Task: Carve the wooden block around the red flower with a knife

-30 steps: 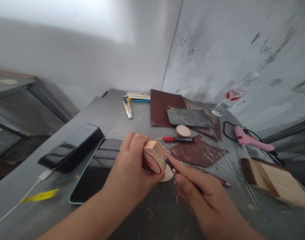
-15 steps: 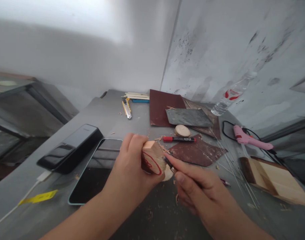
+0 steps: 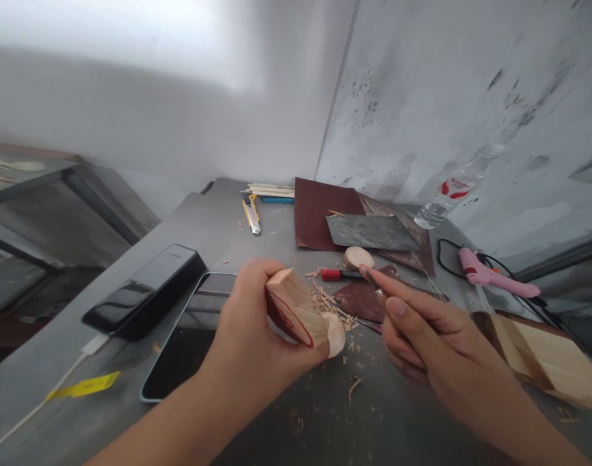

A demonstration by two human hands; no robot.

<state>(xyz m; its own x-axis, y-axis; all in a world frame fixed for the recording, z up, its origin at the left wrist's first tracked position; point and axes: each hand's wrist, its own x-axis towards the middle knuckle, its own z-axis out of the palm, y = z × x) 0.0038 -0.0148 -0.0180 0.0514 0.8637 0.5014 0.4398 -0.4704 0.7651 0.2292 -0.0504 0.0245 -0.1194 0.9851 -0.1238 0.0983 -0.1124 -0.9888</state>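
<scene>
Grey worktop point(image 3: 193, 220), shavings point(image 3: 323, 299) right of L hand point(image 3: 250, 323). I note: L hand grips wood block point(image 3: 303, 312), prob. light, stiff; best held by flat sides. R hand point(image 3: 424, 330) pinches slim tool point(image 3: 378, 293).

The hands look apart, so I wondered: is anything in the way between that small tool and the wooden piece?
Nothing visible blocks the gap between the small tool in the right hand and the wooden piece in the left hand. Wood shavings and a red-capped marker show beyond, seemingly lying on the table.
</scene>
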